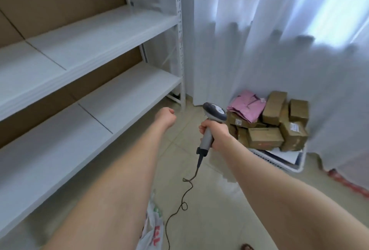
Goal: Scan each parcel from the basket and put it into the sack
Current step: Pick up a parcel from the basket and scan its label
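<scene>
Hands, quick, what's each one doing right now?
Left hand: closed in a fist, holding nothing.
Right hand: fingers wrapped round the scanner handle.

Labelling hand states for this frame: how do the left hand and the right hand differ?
The left hand is curled into a fist and holds nothing; the right hand grips the handle of the scanner. The left hand is close to the shelf; the right hand is nearer the basket of parcels. Shared: both are stretched forward on bare arms, and neither touches a parcel.
</scene>
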Motion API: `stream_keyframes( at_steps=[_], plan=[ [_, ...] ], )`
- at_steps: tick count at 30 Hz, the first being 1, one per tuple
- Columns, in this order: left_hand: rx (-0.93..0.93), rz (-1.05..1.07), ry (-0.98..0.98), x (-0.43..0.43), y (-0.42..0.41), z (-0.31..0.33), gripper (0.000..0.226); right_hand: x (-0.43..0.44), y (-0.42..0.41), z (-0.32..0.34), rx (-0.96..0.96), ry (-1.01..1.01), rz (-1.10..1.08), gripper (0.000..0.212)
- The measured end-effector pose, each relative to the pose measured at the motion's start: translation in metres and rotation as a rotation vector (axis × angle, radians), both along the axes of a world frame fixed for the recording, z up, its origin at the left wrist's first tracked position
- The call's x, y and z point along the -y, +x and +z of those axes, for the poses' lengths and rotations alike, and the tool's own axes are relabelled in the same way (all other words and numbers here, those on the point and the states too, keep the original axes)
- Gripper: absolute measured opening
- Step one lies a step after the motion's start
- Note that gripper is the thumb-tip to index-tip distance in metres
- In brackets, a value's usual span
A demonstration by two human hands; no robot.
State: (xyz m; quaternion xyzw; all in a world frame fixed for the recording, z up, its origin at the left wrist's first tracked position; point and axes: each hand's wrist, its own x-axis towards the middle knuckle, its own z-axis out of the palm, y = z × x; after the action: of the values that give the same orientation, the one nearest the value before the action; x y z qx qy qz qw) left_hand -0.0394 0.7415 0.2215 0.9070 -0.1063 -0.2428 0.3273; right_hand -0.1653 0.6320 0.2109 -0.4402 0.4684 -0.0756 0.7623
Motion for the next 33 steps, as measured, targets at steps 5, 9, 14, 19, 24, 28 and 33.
stream_keyframes(
  at_steps=[5, 9, 14, 19, 24, 28, 33],
  plan=[
    [0.008, -0.089, -0.005, 0.103, -0.03, 0.014, 0.041, 0.09, -0.035, 0.0, -0.006, 0.052, -0.044, 0.013],
    [0.01, -0.129, -0.013, 0.192, -0.053, 0.014, 0.039, 0.168, -0.059, -0.003, 0.037, 0.028, -0.115, 0.013],
    [-0.019, -0.169, -0.038, 0.293, -0.075, 0.005, 0.039, 0.262, -0.083, -0.003, -0.036, 0.073, -0.244, 0.034],
    [-0.047, -0.224, -0.01, 0.373, -0.082, -0.013, 0.039, 0.337, -0.092, -0.018, 0.034, 0.184, -0.355, 0.037],
    [-0.087, -0.295, 0.016, 0.447, -0.072, -0.047, 0.044, 0.409, -0.087, -0.045, 0.009, 0.215, -0.442, 0.018],
    [-0.14, -0.365, 0.05, 0.515, -0.054, -0.086, 0.05, 0.474, -0.073, -0.08, -0.066, 0.182, -0.506, 0.006],
    [-0.23, -0.464, 0.132, 0.601, -0.02, -0.138, 0.066, 0.556, -0.041, -0.139, -0.24, 0.15, -0.548, 0.015]
  ],
)
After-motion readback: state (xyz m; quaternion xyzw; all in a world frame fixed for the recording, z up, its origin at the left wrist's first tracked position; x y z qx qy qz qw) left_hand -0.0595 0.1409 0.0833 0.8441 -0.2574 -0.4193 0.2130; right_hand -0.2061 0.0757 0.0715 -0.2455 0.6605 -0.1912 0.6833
